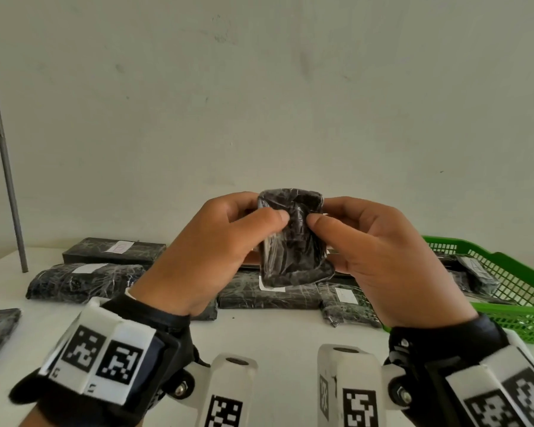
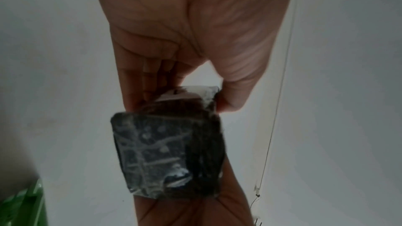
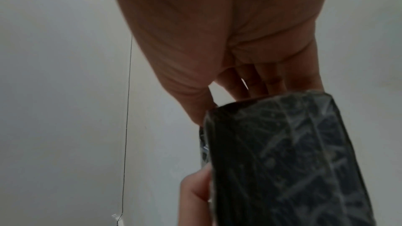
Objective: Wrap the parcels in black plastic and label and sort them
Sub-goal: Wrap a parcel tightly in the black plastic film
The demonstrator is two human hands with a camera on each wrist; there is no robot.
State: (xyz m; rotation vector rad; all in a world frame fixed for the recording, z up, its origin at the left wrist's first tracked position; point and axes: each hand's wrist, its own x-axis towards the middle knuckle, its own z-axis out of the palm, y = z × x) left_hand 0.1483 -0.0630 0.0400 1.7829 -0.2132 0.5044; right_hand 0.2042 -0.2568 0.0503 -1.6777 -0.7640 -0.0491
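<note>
White wall fills the top of my head view, with a white table point(image 1: 275, 334) below. At frame centre I hold a small black plastic-wrapped parcel point(image 1: 292, 238) above the table: my left hand point(image 1: 204, 251) and right hand point(image 1: 392, 257) both pinch it, thumbs on the near face. At right, a green mesh plastic basket point(image 1: 512, 282) contains at least one wrapped parcel with a white label point(image 1: 478, 272). More black labelled parcels point(image 1: 87, 278) lie on the table at lower left and centre.
</note>
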